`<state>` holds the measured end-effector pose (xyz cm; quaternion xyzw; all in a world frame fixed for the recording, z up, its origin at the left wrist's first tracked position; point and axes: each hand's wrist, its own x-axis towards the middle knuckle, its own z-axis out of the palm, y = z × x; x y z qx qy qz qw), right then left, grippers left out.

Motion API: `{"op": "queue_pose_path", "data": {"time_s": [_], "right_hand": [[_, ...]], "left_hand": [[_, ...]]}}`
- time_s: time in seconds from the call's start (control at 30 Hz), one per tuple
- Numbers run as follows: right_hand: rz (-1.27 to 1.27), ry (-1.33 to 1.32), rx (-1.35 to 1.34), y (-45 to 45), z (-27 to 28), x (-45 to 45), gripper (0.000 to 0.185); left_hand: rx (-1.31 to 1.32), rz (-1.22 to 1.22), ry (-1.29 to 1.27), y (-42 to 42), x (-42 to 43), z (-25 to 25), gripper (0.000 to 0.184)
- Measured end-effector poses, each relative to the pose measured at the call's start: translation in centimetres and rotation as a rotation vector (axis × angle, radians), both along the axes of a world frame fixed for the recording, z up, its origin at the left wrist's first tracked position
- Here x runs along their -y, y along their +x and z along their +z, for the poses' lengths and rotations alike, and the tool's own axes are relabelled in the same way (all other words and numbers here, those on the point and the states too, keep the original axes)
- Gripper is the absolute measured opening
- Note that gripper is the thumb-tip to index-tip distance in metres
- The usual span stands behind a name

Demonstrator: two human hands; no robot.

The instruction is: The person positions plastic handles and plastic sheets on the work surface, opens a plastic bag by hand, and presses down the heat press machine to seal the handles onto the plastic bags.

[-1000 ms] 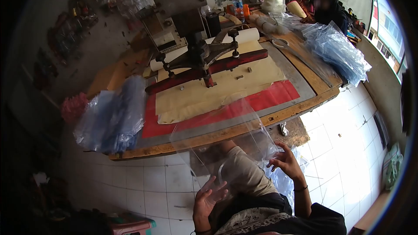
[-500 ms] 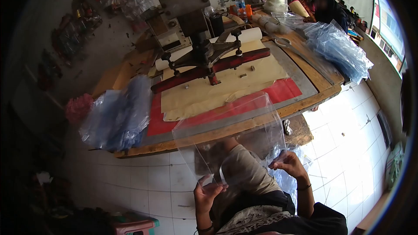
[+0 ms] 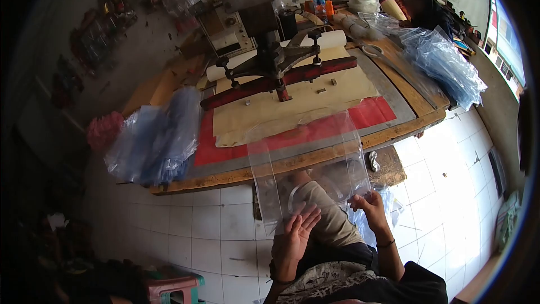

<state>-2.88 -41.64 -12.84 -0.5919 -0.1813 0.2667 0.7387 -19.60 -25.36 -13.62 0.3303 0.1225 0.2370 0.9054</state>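
A clear plastic sheet (image 3: 315,152), perhaps a bag, reaches from my hands over the front edge of the workbench (image 3: 394,126). My right hand (image 3: 369,209) pinches its near right corner between thumb and fingers. Below the sheet's near left part, my left hand (image 3: 298,233) has its fingers spread and seems to grip nothing; whether it touches the plastic I cannot tell. Beyond the sheet stands a press with a long dark red bar (image 3: 332,70) above a tan sheet (image 3: 253,125), which lies on a red sheet (image 3: 373,112).
Piles of clear bluish plastic lie at the bench's left (image 3: 154,141) and right (image 3: 439,62). Scissors (image 3: 372,50) lie at the right. A person (image 3: 427,8) sits at the far right. Below are a wooden seat (image 3: 388,168) and a plastic stool (image 3: 180,285).
My left hand has let go of the sheet's near left corner, opened and moved right. My right hand still holds its corner. The sheet's left side has shifted right.
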Motion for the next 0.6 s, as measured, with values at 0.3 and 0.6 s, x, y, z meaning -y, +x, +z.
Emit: {"op": "queue_pose_path", "data": {"time_s": [0.3, 0.6], "right_hand": [[0.065, 0.492, -0.42, -0.7, -1.6, 0.7, 0.063], [0.237, 0.178, 0.003, -4.2, -2.7, -2.1, 0.065]], "left_hand": [[-0.128, 0.018, 0.026, 1.5, 0.4, 0.5, 0.037], [-0.218, -0.065, 0.157, 2.4, 3.4, 2.4, 0.039]]}}
